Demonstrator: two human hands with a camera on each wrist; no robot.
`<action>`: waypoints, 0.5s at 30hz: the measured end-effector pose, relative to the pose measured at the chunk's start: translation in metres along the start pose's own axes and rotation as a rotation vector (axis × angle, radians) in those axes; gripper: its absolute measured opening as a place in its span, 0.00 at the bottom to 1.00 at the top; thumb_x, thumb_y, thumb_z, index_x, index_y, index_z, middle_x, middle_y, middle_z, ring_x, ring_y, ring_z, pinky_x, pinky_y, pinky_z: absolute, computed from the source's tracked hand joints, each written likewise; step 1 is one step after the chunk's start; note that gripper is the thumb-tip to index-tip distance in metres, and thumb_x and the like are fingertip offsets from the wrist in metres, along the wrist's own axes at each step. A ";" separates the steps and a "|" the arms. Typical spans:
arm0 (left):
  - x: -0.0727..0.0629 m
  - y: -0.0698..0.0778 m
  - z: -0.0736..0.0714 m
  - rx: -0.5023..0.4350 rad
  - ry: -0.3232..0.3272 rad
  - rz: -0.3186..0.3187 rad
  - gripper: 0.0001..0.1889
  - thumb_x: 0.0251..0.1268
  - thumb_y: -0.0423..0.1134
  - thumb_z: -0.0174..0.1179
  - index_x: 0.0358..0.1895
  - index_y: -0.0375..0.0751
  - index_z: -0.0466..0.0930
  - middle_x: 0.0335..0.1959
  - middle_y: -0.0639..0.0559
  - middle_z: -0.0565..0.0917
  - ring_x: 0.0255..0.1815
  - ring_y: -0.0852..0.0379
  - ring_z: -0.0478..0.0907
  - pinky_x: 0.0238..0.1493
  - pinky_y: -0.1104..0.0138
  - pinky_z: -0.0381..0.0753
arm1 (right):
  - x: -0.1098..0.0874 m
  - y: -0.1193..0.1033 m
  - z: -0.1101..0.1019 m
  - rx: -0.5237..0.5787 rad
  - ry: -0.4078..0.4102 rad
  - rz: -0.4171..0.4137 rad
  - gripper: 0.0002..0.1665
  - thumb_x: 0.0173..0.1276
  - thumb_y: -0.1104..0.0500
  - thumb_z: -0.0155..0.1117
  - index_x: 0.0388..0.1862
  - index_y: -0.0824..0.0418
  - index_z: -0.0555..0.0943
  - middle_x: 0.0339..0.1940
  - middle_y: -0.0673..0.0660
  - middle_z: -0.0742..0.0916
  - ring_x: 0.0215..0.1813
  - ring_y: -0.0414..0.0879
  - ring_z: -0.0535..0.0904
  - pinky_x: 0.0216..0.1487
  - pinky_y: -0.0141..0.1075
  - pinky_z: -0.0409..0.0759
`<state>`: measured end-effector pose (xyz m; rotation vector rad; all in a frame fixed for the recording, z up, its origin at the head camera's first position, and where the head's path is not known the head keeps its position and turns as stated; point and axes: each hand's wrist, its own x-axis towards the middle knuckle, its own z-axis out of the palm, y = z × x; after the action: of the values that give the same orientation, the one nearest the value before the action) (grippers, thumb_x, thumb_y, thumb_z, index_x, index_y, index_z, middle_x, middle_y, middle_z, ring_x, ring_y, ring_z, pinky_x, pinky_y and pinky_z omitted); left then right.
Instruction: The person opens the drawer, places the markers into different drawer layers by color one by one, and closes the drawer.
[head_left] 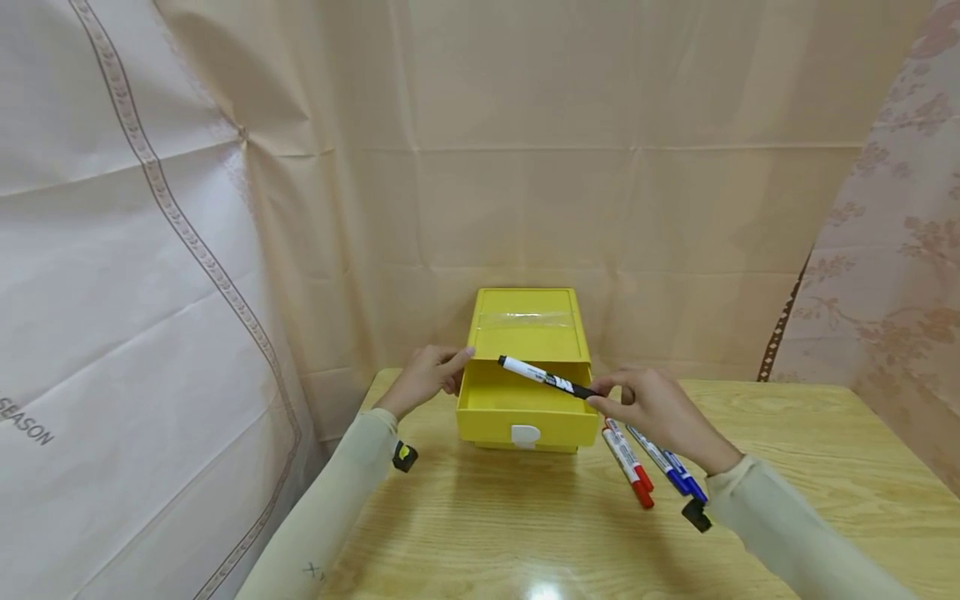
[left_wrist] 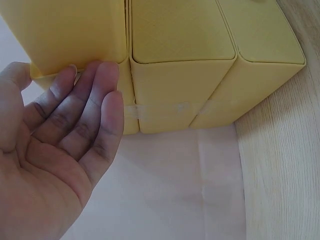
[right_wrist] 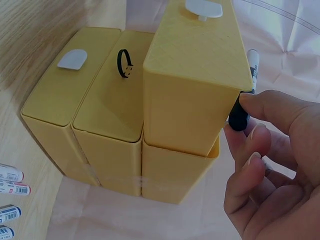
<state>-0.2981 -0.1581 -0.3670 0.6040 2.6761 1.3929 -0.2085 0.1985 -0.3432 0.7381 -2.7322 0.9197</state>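
Note:
A yellow drawer box (head_left: 525,325) stands on the table with its top drawer (head_left: 528,425) pulled out. At the box's left side, my left hand (head_left: 426,379) has its thumb by the top edge and its fingers resting on the side wall, as the left wrist view also shows. My right hand (head_left: 656,408) pinches a black marker (head_left: 532,371) by its dark end, between thumb and fingers. The marker slants across above the open drawer, white barrel toward the left. In the right wrist view, the drawer partly hides the marker (right_wrist: 253,65).
Two red markers (head_left: 626,462) and several blue ones (head_left: 667,462) lie on the wooden table (head_left: 480,517), right of the box. Lower drawers carry a white tab (right_wrist: 73,59) and a black loop (right_wrist: 123,64). Beige cloth (head_left: 525,167) hangs behind.

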 end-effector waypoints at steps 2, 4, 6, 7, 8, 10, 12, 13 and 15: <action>0.000 0.000 0.000 0.003 0.003 -0.005 0.28 0.78 0.63 0.51 0.30 0.42 0.81 0.29 0.48 0.85 0.32 0.45 0.84 0.38 0.57 0.87 | 0.001 -0.001 0.000 -0.002 -0.004 -0.005 0.08 0.73 0.51 0.71 0.44 0.53 0.89 0.18 0.45 0.75 0.17 0.38 0.64 0.19 0.32 0.64; 0.000 -0.001 0.000 0.006 0.007 -0.010 0.28 0.78 0.63 0.51 0.32 0.43 0.83 0.29 0.48 0.85 0.32 0.45 0.84 0.38 0.57 0.86 | 0.002 -0.003 0.000 -0.004 -0.007 -0.010 0.08 0.73 0.51 0.71 0.44 0.52 0.89 0.20 0.45 0.76 0.18 0.38 0.65 0.20 0.32 0.64; 0.001 -0.001 0.000 0.005 0.008 -0.014 0.27 0.78 0.63 0.51 0.34 0.43 0.84 0.30 0.48 0.85 0.32 0.45 0.84 0.38 0.56 0.87 | 0.003 -0.005 0.000 -0.004 -0.011 -0.017 0.07 0.73 0.52 0.71 0.44 0.52 0.89 0.23 0.45 0.78 0.19 0.39 0.65 0.20 0.32 0.64; 0.001 -0.001 -0.001 0.006 0.007 -0.014 0.27 0.78 0.63 0.50 0.35 0.43 0.85 0.30 0.48 0.85 0.32 0.47 0.84 0.39 0.55 0.87 | 0.004 -0.005 0.000 -0.005 -0.011 -0.023 0.07 0.72 0.52 0.71 0.44 0.52 0.89 0.24 0.44 0.79 0.19 0.39 0.66 0.21 0.32 0.64; 0.001 0.000 0.000 0.006 0.007 -0.013 0.27 0.79 0.63 0.50 0.36 0.44 0.85 0.30 0.48 0.85 0.32 0.46 0.84 0.39 0.56 0.87 | 0.005 -0.006 0.000 -0.005 -0.010 -0.030 0.06 0.72 0.53 0.71 0.44 0.53 0.90 0.26 0.44 0.79 0.20 0.39 0.66 0.21 0.32 0.64; 0.000 0.000 0.000 0.004 0.005 -0.013 0.27 0.79 0.62 0.50 0.36 0.43 0.85 0.30 0.49 0.85 0.32 0.45 0.84 0.39 0.54 0.87 | 0.006 -0.006 0.001 -0.007 -0.007 -0.041 0.06 0.72 0.54 0.72 0.44 0.52 0.90 0.28 0.43 0.81 0.20 0.40 0.67 0.21 0.32 0.64; 0.000 0.001 0.000 0.002 0.002 -0.014 0.27 0.79 0.62 0.50 0.36 0.43 0.85 0.30 0.48 0.85 0.33 0.43 0.85 0.40 0.52 0.87 | 0.007 -0.006 0.002 -0.006 -0.003 -0.054 0.06 0.71 0.54 0.72 0.43 0.52 0.90 0.30 0.43 0.83 0.20 0.41 0.67 0.22 0.32 0.65; 0.000 0.001 0.000 0.001 0.002 -0.015 0.27 0.79 0.62 0.50 0.37 0.43 0.86 0.30 0.48 0.85 0.34 0.41 0.85 0.41 0.50 0.87 | 0.008 -0.006 0.002 -0.009 -0.002 -0.058 0.05 0.71 0.54 0.72 0.43 0.52 0.90 0.31 0.42 0.83 0.21 0.41 0.68 0.22 0.32 0.65; 0.000 0.002 -0.001 0.001 0.002 -0.016 0.27 0.79 0.62 0.50 0.38 0.44 0.86 0.30 0.48 0.86 0.34 0.40 0.84 0.42 0.49 0.86 | 0.009 -0.006 0.003 -0.013 -0.003 -0.064 0.05 0.71 0.54 0.72 0.43 0.52 0.90 0.32 0.42 0.83 0.21 0.41 0.69 0.22 0.32 0.66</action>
<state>-0.2975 -0.1580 -0.3651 0.5804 2.6771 1.3890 -0.2130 0.1889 -0.3396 0.8194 -2.6973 0.8876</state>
